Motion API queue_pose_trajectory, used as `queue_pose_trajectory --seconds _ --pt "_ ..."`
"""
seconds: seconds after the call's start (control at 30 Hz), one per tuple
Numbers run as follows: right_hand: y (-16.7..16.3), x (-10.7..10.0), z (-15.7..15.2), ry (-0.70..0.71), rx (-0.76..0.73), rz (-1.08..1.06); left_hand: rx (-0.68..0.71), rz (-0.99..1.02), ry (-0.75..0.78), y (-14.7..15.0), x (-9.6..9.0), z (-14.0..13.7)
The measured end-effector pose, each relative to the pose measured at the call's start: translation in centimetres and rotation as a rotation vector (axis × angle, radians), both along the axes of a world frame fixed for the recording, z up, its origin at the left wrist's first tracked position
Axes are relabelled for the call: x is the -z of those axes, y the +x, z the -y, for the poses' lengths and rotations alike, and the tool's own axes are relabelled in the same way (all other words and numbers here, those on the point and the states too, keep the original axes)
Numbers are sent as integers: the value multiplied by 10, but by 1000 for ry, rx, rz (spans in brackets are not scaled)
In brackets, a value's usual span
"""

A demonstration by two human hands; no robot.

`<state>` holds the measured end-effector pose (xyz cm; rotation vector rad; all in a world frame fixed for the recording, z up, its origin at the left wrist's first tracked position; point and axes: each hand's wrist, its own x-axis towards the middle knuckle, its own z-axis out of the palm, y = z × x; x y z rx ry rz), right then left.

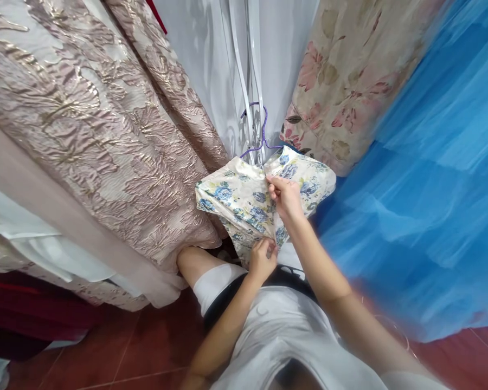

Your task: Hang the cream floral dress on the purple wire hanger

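A white garment with blue flowers point(248, 208) hangs on a purple hanger point(264, 129), with an opening running down its middle. My right hand point(287, 196) pinches the edge of this opening near the neckline. Lower down, my left hand point(263, 259) has its fingers closed on the same opening near the garment's bottom part. Whatever small fastener may be under the fingertips is hidden. The hanger's hook is beside white straps or bars point(250, 65) that run upward behind it.
Pink fabric with raised gold flowers point(85, 119) hangs close on the left. Beige fabric with pink flowers point(329, 81) hangs behind to the right, and blue tulle point(423, 189) fills the right side. Below is a red tiled floor point(154, 346).
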<state>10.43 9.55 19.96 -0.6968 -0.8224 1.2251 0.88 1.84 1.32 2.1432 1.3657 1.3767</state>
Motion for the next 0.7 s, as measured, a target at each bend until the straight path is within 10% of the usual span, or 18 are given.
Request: queue_pose_trajectory --seconds 0.33,0.7 --pt "1 -17 1 101 2 26 76 -128 -114 -19 -7 -11" --pt "10 -15 7 200 103 185 86 -211 459 -47 -225 -72"
